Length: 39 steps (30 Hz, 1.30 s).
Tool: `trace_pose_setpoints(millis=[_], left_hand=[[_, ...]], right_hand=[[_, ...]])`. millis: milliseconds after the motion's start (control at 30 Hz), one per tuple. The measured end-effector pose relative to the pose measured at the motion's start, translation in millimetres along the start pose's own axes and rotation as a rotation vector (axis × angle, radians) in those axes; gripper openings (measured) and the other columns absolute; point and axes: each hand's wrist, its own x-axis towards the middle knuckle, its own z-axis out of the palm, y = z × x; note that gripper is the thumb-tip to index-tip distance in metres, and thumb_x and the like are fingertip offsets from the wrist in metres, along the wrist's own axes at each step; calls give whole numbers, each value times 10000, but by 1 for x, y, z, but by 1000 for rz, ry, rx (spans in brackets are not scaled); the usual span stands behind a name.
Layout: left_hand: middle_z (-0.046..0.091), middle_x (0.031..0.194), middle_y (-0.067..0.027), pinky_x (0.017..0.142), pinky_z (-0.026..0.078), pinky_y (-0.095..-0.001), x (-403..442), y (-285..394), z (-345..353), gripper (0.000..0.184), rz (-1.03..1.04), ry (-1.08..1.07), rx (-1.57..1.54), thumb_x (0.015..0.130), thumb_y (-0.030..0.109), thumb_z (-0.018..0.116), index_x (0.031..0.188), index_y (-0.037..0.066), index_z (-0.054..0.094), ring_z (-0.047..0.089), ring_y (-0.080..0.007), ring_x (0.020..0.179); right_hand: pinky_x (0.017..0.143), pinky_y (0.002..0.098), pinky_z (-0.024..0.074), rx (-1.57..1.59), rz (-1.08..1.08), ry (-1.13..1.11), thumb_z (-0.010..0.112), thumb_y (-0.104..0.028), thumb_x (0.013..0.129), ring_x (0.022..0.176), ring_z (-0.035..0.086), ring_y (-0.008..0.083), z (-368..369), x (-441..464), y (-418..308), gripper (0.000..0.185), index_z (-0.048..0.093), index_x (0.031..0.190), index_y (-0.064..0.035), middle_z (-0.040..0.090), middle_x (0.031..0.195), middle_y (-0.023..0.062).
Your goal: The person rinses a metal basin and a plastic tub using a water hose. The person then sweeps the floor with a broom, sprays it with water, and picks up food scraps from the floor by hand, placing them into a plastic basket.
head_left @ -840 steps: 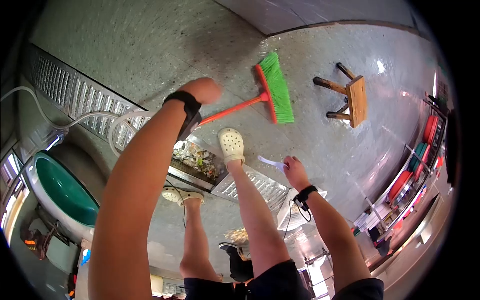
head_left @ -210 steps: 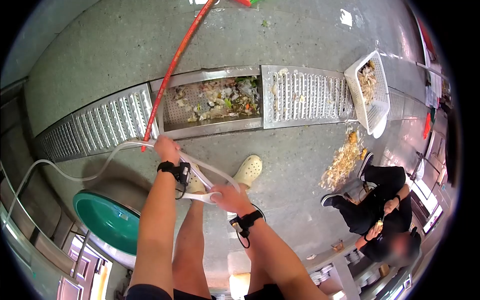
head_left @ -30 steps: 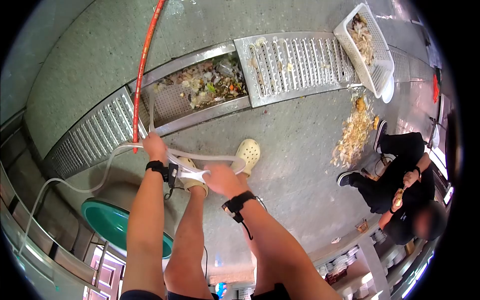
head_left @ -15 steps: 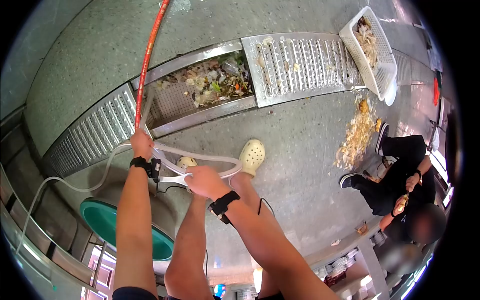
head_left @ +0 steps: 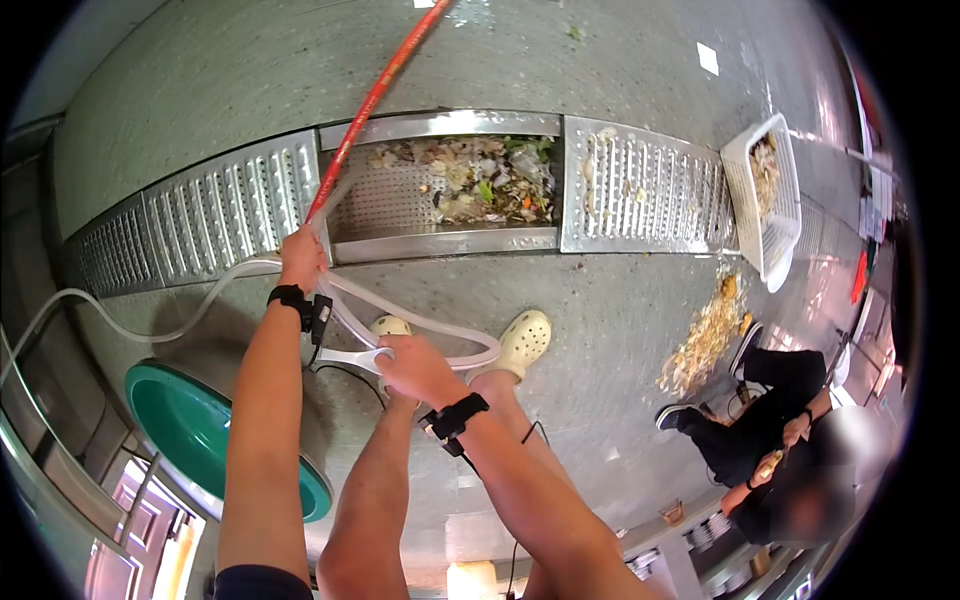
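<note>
My left hand point(head_left: 302, 258) is closed around the lower part of a long red pole point(head_left: 372, 98) with printed lettering, which slants up to the top edge over the drain channel. A pale hose point(head_left: 425, 316) passes by this hand and loops round toward my right hand point(head_left: 420, 368). My right hand is closed on a white, flat handle-like piece point(head_left: 345, 357) with a curved end; its other end lies near my left wrist, and the hose runs close to the fingers. Below the pole, wet food scraps point(head_left: 490, 180) lie in the open drain's perforated tray point(head_left: 385, 205).
Metal grates point(head_left: 650, 190) flank the open drain. A white basket point(head_left: 745, 190) of scraps stands at right, beside a pile of peelings point(head_left: 705, 340). A seated person point(head_left: 770, 430) holds something small there. A green tub point(head_left: 165, 400) is at lower left, near my cream clogs point(head_left: 525, 340).
The view has turned, so the drain and basket appear lower and farther right. The red pole now leans more to the right. Both hands keep their holds.
</note>
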Motion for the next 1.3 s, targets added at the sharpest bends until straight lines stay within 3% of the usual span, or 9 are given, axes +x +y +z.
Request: trace_pose_setpoints(millis=[333,433,833,1300], left_hand=[[358,510,-19,358,325,-324,5,0,0,252,29,-25,60,886,239,439,706,63,441,367,-160,370],[357,510,-12,356,321,-318,0,6,6,248,6,-64,60,891,248,433,719,69,436,362,-150,372],[356,515,5,374,318,-304,13,13,26,258,-51,-145,77,894,271,440,712,88,437,361,-138,382],[386,525,-7,364,330,-311,28,16,40,269,-35,-211,157,892,262,416,713,67,464,390,-144,387]], right_hand=[[725,465,476,4,-36,13,505,-213,795,777,605,413,11,7,-5,278,666,939,-38,632,819,242],[731,480,498,-36,-34,-1,511,-233,811,794,622,396,10,9,-5,229,664,916,-98,647,827,214],[716,453,486,37,8,60,507,-215,803,772,612,401,4,7,-5,269,675,954,-71,637,812,223],[798,456,498,38,66,-6,507,-238,811,863,628,389,-6,12,-9,293,669,1002,-87,657,902,210]])
